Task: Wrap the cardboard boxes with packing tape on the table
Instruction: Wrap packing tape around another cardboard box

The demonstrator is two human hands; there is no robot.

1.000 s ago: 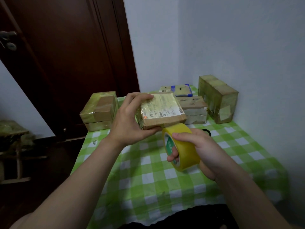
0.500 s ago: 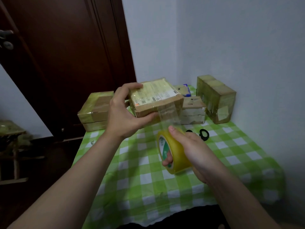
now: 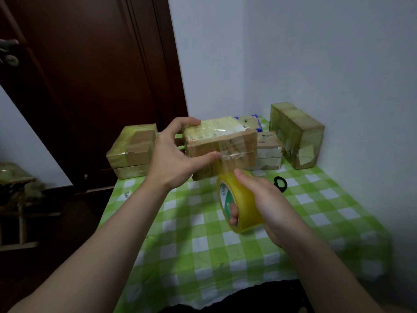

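My left hand (image 3: 174,154) grips a small cardboard box (image 3: 222,144) in the air above the table, fingers over its top left corner and thumb pressed on its front face. A label under clear tape covers the box's top. My right hand (image 3: 266,199) holds a yellow roll of packing tape (image 3: 239,204) just below and in front of the box, fingers through the core. A clear strip of tape stretches from the roll up onto the box's front face.
The table wears a green and white checked cloth (image 3: 203,245). Taped boxes stand at the back: one at the left (image 3: 133,150), one upright at the right by the wall (image 3: 295,134), smaller ones behind the held box (image 3: 268,152). Black scissors (image 3: 280,183) lie near them. A dark door is at the left.
The box has tilted so its front face turns toward me. The roll has stayed low below it, and the stretched strip now lies on the front face.
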